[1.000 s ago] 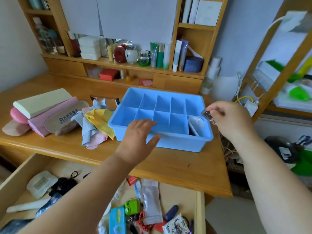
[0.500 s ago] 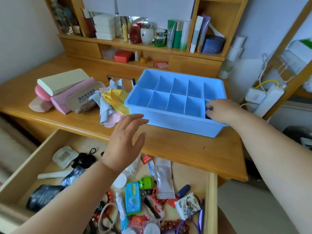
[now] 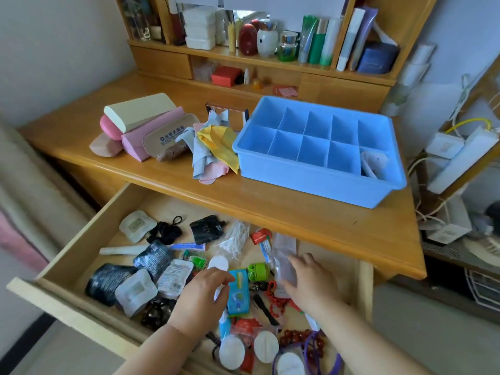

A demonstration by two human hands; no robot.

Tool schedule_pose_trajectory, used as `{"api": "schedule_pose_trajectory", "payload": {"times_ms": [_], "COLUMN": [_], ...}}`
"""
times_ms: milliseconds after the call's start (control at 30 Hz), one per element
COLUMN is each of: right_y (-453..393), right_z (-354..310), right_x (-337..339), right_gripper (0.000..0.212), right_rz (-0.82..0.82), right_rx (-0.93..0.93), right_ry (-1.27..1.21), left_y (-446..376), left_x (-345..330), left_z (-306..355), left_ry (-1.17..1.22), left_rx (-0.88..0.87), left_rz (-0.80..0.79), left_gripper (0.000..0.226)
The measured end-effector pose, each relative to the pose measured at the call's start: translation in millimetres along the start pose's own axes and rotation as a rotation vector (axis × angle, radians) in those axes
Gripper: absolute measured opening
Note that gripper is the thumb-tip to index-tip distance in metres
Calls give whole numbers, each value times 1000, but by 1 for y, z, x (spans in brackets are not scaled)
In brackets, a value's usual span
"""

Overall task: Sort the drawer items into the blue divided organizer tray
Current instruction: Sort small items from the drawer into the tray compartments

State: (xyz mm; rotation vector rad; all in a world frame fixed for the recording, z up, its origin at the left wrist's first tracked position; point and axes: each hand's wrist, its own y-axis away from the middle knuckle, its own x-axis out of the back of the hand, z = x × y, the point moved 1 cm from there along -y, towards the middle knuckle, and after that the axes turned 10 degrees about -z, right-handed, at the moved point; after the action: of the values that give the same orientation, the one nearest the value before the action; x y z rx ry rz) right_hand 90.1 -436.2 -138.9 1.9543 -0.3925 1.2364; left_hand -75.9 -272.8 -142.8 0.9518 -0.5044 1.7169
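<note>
Both hands lowered from blue plastic divided organizer tray (image 3: 319,169) on desktop into open wooden drawer (image 3: 73,266). Left hand (image 3: 200,299) and right hand (image 3: 308,282): fingers loosely spread, gripping nothing. Step: selecting next item. Next: pinch one piece, carry to vacant compartment.

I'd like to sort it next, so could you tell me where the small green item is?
In the head view, the green item lies in the open drawer, between both hands, beside the blue packet.

Blue divided tray (image 3: 311,174) on desk, white packet (image 3: 374,163), maybe plastic, in near-right cell.
</note>
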Motion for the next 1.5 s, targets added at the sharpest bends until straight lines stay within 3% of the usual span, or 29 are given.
{"api": "schedule_pose_trajectory", "payload": {"times_ms": [67, 133, 267, 400, 433, 500, 600, 667, 733, 833, 900, 933, 1000, 1067, 1167, 1267, 1333, 1500], "right_y": [-8, -8, 6, 20, 23, 29, 42, 52, 60, 70, 75, 77, 79, 79, 79, 81, 80, 77], "right_z": [-5, -13, -23, -19, -18, -14, -12, -14, -17, -23, -24, -25, -26, -26, -28, -30, -28, -26], "right_x": [-10, -20, -32, -23, -19, -9, 13, 29, 43, 56, 59, 58, 58, 58, 59, 66, 73, 95], "right_gripper": [77, 79, 52, 10, 5, 19, 31, 20, 16, 14, 15, 17, 20, 28, 27, 19, 20, 47], "right_rz": [-51, -73, -29, 39, 57, 99, -24, -129, -194, -279, -318, -322, -278, -197, -64, 10, 75, -29], "right_rx": [-94, -109, 6, -58, -56, -15, 110, 213, 291, 364, 373, 376, 360, 307, 244, 217, 168, 181], "right_ry": [51, 66, -59, -251, -276, -335, -680, -925, -1114, -1240, -1268, -1286, -1337, -1412, -1406, -1355, -1199, -874], "left_y": [-1, -2, -3, 1, 1, 1, -4, -10, -15, -15, -12, -11, -12, -12, -13, -16, -19, -24], "left_x": [-2, -3, -5, -2, -1, 4, 16, 26, 36, 50, 57, 59, 60, 55, 45, 40, 38, 27], "left_z": [0, 0, 0, 6, 9, 17, 35, 47, 59, 71, 76, 78, 81, 84, 89, 95, 98, 106], "left_ry": [-22, -34, -8, 38, 48, 71, 59, -46, -157, -232, -126, -2, 322, 663, 1049, 1432, 1464, 1084], "left_rx": [-12, -17, -1, -6, -23, -96, -283, -382, -414, -505, -460, -355, -117, -6, 11, -10, -47, -41], "left_rz": [-14, -37, -48, -33, -22, 47, 122, 107, 126, 259, 294, 273, 164, -1, -191, -246, -243, -154], "left_gripper": [19, 20, 23, 22, 23, 30, 55, 66, 62, 35, 23, 21, 16, 22, 26, 38, 34, 28]}}
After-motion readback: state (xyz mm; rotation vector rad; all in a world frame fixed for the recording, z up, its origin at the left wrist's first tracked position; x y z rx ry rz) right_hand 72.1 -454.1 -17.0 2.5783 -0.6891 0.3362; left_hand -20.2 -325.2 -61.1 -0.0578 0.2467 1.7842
